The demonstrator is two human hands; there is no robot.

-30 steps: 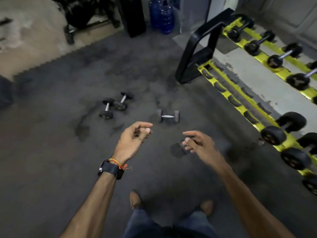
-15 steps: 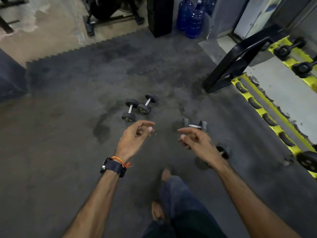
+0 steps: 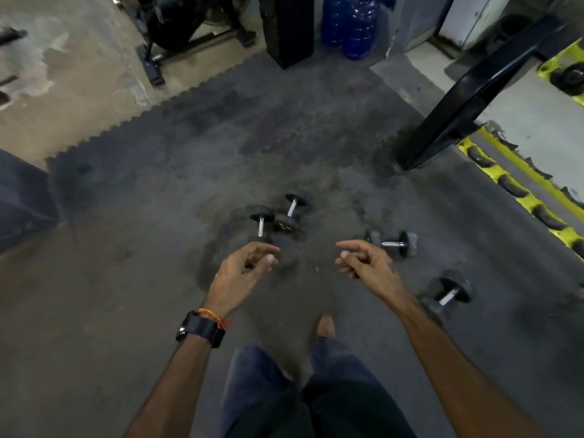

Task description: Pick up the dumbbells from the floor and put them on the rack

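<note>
Several small black dumbbells with chrome handles lie on the dark rubber floor. Two lie touching: one (image 3: 262,223) just beyond my left hand and one (image 3: 291,211) behind it. A third dumbbell (image 3: 392,243) lies right of my right hand, and another dumbbell (image 3: 448,296) sits beside my right forearm. My left hand (image 3: 243,271) hovers over the floor with fingers loosely curled, holding nothing. My right hand (image 3: 366,263) is also empty, fingers apart. The yellow and black rack (image 3: 518,181) runs along the right edge, with one dumbbell (image 3: 570,78) on its upper tier.
Blue water bottles (image 3: 350,25) and a black post (image 3: 289,30) stand at the back. An exercise machine base (image 3: 189,42) sits back left on bare concrete. A dark block (image 3: 22,200) is at the left edge. My legs and one foot (image 3: 325,325) are below.
I have stepped forward and turned left. The dumbbells now lie closer to my hands, and the rack has slid toward the right edge. Both hands stay empty.
</note>
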